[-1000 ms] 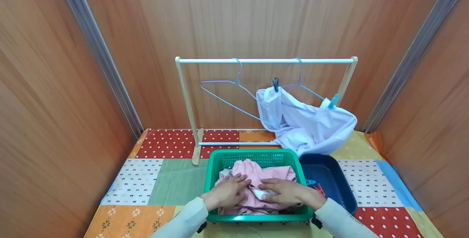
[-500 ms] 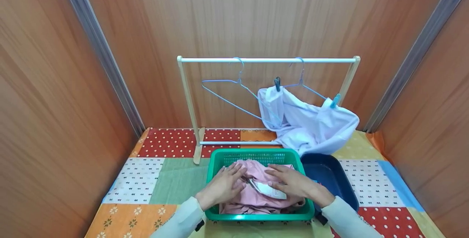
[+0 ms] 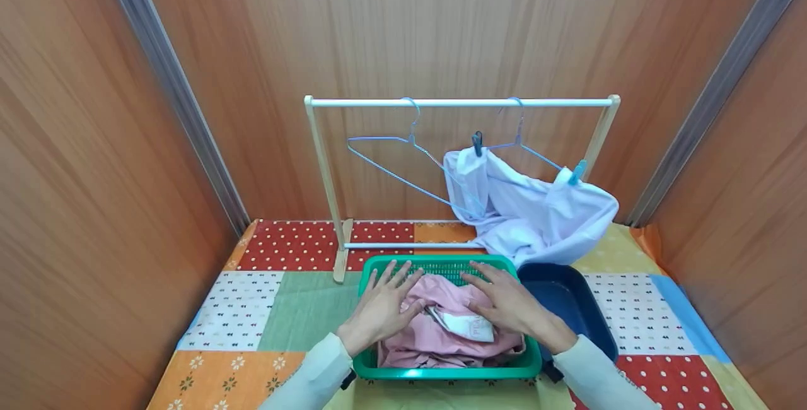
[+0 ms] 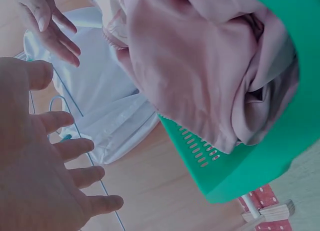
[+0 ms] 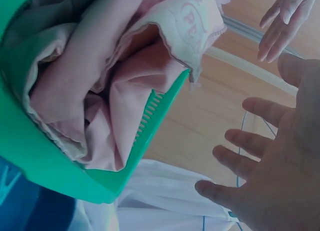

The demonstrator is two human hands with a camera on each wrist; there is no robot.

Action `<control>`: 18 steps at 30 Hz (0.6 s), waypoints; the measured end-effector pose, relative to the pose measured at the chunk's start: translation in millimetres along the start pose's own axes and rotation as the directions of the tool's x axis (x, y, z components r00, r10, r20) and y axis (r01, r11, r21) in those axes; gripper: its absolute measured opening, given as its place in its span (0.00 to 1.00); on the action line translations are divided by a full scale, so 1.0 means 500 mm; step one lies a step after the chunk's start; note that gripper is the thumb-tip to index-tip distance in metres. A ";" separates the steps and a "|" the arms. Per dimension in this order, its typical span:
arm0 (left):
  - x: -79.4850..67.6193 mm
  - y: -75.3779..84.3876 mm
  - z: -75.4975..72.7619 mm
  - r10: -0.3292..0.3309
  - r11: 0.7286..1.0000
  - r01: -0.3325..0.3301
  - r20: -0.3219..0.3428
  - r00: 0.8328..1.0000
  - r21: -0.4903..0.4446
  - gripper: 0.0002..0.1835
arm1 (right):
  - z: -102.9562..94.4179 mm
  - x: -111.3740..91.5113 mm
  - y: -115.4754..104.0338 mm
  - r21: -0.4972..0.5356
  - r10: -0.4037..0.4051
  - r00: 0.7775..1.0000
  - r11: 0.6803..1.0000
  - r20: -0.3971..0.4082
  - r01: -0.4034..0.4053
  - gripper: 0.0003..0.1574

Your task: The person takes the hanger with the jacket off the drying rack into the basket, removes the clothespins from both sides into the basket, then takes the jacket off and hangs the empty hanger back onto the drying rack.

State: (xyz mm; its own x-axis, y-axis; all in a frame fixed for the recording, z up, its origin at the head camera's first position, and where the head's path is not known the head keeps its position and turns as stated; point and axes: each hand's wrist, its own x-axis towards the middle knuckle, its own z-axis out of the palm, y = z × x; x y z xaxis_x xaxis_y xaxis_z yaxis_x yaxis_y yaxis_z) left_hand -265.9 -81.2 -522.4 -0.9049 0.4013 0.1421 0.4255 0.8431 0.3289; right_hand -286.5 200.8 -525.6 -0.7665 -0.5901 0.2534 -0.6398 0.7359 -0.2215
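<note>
Pink cloth [image 3: 444, 290] heaped in a green basket [image 3: 441, 373]

The basket is plastic, a rectangle with rounded corners, a smooth rim and rows of slots through its wall. Beside it sits a dark blue tub [image 3: 555, 296], smooth and rounded at the corners, partly hidden by the right arm. The rack [image 3: 359, 103] behind joins pale wooden posts with white bars. From it hang two thin, bluish wire hangers [image 3: 381, 139]. White cloth [image 3: 536, 208] droops in soft folds from one, with a black clip [image 3: 477, 143] and a light blue clip [image 3: 577, 173] on it; the other hanger's lower corner crosses in front.

The pink cloth lies bunched inside the basket, matt and creased, a white flap [image 3: 470, 328] with reddish print turned up on top. The left hand [image 3: 378, 309] and right hand [image 3: 510, 306] are spread above it, one at each side, fingers apart and clear of the fabric.

Under everything, a patchwork tablecloth [image 3: 315, 309] mixes plain green, red with white dots, and orange with flowers. Wood-grained walls [image 3: 441, 31] enclose the table on three sides, grey strips [image 3: 179, 94] covering the corners.
</note>
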 end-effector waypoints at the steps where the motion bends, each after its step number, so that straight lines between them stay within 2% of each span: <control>1: 0.001 0.002 -0.002 -0.002 1.000 0.002 -0.007 1.000 0.002 0.34 | -0.002 0.001 -0.001 -0.005 0.014 1.000 1.000 -0.006 -0.014 0.34; 8: 0.007 0.012 -0.010 -0.032 0.999 0.032 -0.026 0.999 0.029 0.37 | -0.016 0.007 -0.009 -0.004 0.127 0.992 0.992 0.000 -0.127 0.38; 14: 0.011 0.020 -0.017 -0.035 0.997 0.038 -0.035 0.999 0.065 0.38 | -0.022 0.007 -0.010 -0.008 0.157 0.988 0.988 -0.005 -0.157 0.38; 18: 0.013 0.025 -0.021 -0.040 0.998 0.042 -0.027 0.999 0.056 0.38 | -0.029 0.008 -0.009 0.000 0.165 0.986 0.986 -0.015 -0.165 0.38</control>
State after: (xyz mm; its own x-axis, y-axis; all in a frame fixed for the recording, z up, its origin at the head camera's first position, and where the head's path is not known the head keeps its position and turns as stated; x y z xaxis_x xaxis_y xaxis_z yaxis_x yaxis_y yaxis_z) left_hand -266.7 -71.8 -507.8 -0.9213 0.3571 0.1538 0.3872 0.8780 0.2815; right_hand -285.9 200.3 -509.9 -0.8608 -0.4552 0.2276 -0.5042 0.8234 -0.2603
